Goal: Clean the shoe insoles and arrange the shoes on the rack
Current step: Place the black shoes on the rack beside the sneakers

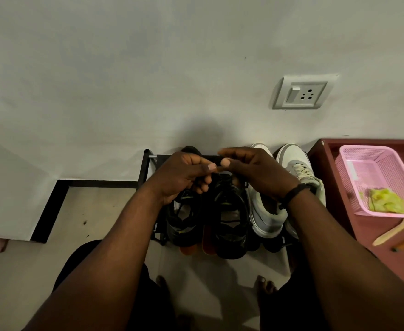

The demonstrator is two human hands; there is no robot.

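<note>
A low black shoe rack (146,168) stands against the wall. On it sit two black sneakers, the left one (184,223) and the right one (229,225), beside two white sneakers (265,216) (296,163). Orange insoles (208,242) stick out from under the black pair at the front. My left hand (181,180) and my right hand (255,173) meet above the right black sneaker, thumbs almost touching. Each seems to pinch a thin dark lace of that sneaker; the lace itself is mostly hidden by my fingers.
A maroon cabinet top (339,187) lies to the right, with a pink plastic basket (387,168) holding a yellow-green cloth (387,201) and a pale wooden-handled tool (396,231) beside it. A wall socket (301,91) is above the rack. My bare feet rest on the pale floor in front.
</note>
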